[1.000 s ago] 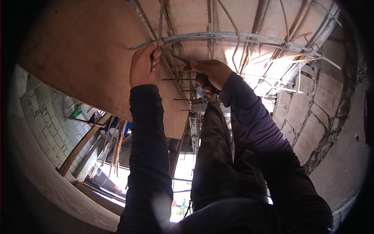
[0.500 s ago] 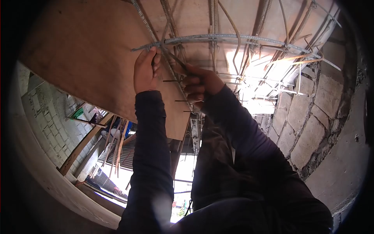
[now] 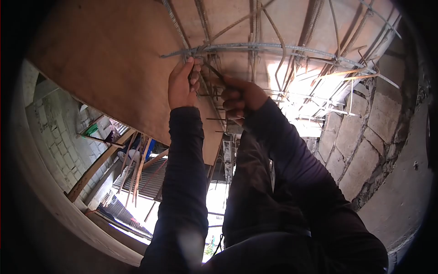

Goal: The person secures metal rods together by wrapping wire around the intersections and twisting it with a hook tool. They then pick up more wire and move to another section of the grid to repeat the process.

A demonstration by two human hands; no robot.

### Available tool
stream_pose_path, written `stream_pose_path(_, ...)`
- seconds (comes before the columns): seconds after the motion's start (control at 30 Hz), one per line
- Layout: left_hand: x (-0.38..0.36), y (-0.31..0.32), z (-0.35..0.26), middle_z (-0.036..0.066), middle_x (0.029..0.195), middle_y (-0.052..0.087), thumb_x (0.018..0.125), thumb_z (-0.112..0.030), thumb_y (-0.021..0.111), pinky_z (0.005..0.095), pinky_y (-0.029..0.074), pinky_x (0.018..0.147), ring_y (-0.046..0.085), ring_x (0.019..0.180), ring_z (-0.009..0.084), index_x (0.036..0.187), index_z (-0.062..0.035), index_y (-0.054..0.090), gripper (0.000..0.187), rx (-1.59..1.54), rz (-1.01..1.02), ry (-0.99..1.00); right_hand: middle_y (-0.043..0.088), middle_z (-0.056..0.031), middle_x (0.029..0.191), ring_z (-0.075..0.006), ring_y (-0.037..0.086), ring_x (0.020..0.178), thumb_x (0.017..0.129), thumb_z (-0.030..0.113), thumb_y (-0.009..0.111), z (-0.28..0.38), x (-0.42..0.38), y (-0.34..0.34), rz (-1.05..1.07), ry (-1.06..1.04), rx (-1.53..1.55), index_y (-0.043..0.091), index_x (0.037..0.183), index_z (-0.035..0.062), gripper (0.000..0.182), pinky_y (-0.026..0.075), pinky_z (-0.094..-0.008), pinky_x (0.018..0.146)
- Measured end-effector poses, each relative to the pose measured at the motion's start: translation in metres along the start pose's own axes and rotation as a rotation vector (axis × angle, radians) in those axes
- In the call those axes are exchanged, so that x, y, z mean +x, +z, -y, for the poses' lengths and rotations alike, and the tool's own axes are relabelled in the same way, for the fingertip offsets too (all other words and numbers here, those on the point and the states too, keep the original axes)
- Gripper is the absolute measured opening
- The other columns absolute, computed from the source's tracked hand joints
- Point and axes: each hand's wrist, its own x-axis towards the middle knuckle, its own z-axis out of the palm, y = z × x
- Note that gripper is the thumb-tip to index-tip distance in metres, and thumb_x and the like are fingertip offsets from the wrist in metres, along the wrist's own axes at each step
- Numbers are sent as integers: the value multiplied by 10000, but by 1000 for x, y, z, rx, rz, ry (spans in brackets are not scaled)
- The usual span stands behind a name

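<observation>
A long grey ribbed rebar point(image 3: 255, 45) crosses rusty rebars point(image 3: 200, 20) in front of a plywood panel point(image 3: 114, 68). My left hand point(image 3: 184, 86) is closed at this rebar's left end, thumb up against the crossing and fingers curled; what it pinches is hidden. To its right, my right hand point(image 3: 245, 97) has its fingers wrapped round a slim dark rod-like tool point(image 3: 214, 72). The tool points up and left, its tip near the same crossing. A thin rusty bar point(image 3: 235, 23) slants up and right from there.
A block wall point(image 3: 351, 150) rises at the right, with bent bar ends point(image 3: 349, 73) sticking out towards it. Below left are a wooden beam point(image 3: 98, 166), loose wood strips point(image 3: 137, 169) and another block wall point(image 3: 59, 132). Short rod ends point(image 3: 215, 119) project below my hands.
Both hands and the rebar crossing appear slightly farther right. The thin rusty bar at the crossing leans more to the right than before. Both hands stay closed.
</observation>
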Motion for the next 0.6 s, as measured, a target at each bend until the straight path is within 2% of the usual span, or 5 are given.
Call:
stream_pose_path(0.17, 5, -4, 19, -23, 792, 599, 1001, -264, 661, 206, 290, 465, 418, 554, 34, 1042, -58, 662, 209, -39, 9, -34, 386, 80, 639, -64, 374, 512, 1050, 309, 525, -9, 10, -9, 117, 23, 138, 552, 1038, 167, 145, 299, -239, 459)
stream_pose_path(0.33, 1, 7, 28, -29, 737, 584, 1003, -243, 662, 212, 306, 464, 444, 562, 33, 970, -87, 620, 164, -10, -84, 68, 350, 91, 619, -56, 321, 463, 1066, 357, 498, -10, 6, 23, -216, -50, -206, 597, 1173, 158, 247, 301, -258, 406)
stream_pose_path(0.47, 4, 10, 39, 4, 770, 643, 1007, -206, 645, 210, 307, 452, 448, 546, 33, 979, -67, 636, 142, -53, -80, 68, 375, 83, 641, -54, 359, 502, 1056, 364, 520, -6, 1, 22, -188, -59, -261, 615, 1147, 145, 256, 321, -262, 439)
stream_pose_path(0.57, -1, 16, 34, 61, 917, 723, 991, -118, 602, 199, 304, 432, 510, 544, 45, 1060, -52, 671, 118, 40, -96, 73, 509, -1, 649, -183, 526, 538, 1046, 306, 519, -12, 17, 11, -260, -149, -687, 628, 1149, 75, 275, 441, -353, 492)
stream_pose_path(0.6, -2, 19, 32, 59, 896, 722, 977, -86, 592, 195, 309, 432, 502, 540, 42, 1047, -40, 679, 121, 45, -105, 85, 581, -87, 693, -285, 593, 613, 1036, 274, 510, -22, 39, -10, -311, -660, -1227, 623, 1168, 49, 284, 482, -417, 565)
